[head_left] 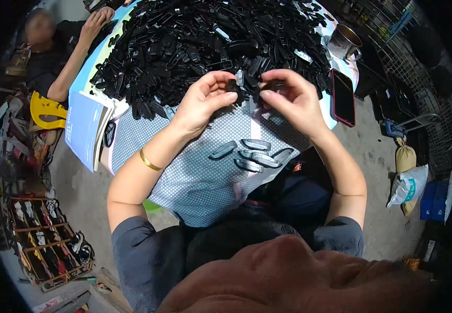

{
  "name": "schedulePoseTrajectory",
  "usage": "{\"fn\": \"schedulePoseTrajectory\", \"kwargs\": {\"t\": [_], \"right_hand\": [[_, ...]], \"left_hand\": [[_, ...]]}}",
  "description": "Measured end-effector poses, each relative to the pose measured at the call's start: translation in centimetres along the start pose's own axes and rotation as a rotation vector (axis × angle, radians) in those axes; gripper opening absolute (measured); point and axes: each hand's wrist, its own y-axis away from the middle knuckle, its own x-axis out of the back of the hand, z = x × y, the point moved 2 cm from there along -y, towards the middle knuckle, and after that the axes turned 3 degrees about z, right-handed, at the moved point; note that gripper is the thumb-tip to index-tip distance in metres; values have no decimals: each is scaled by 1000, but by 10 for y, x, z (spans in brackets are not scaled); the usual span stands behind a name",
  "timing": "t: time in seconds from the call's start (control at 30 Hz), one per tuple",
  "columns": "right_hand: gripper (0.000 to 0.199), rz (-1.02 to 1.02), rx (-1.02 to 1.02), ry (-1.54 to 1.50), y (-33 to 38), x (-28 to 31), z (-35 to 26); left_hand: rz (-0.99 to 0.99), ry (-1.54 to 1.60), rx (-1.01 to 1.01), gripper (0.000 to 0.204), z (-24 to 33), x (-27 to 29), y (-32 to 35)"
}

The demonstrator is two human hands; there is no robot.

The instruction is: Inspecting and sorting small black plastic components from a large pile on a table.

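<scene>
My left hand [205, 99] and my right hand [291, 96] meet over the near edge of a big heap of small black plastic parts [205, 41]. Both pinch one small black part [234, 86] between their fingertips, with a pale strip showing at its top. Below my hands, several finished grey-and-black oblong pieces [252, 155] lie side by side on a dotted grey cloth [194, 172] that covers the table's near end. A gold bangle [149, 160] circles my left wrist.
A dark phone in a red case [343, 97] lies at the table's right edge, a metal mug [345, 40] behind it. A blue booklet [84, 128] hangs off the left edge. Another person's arm [77, 52] rests at the far left. Sacks [408, 182] sit on the floor right; a crate [49, 240] left.
</scene>
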Motion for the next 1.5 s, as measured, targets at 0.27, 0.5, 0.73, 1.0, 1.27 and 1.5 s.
{"fn": "schedulePoseTrajectory", "kwargs": {"t": [0.27, 0.5, 0.73, 1.0, 1.27, 1.5], "right_hand": [[30, 139, 180, -169, 5, -21, 4], [29, 140, 328, 314, 7, -28, 2], [28, 187, 482, 412, 6, -32, 0], [33, 196, 540, 545, 3, -36, 1], [37, -22, 298, 415, 2, -32, -3], [25, 0, 405, 442, 10, -35, 0]], "left_hand": [[-71, 116, -56, 41, 1, -15, 7], [77, -72, -127, 36, 2, -9, 8], [85, -364, -258, 32, 7, -7, 11], [82, -240, -236, 34, 3, -16, 14], [-26, -357, -413, 24, 17, -5, 13], [-117, -334, -351, 22, 15, -8, 12]]}}
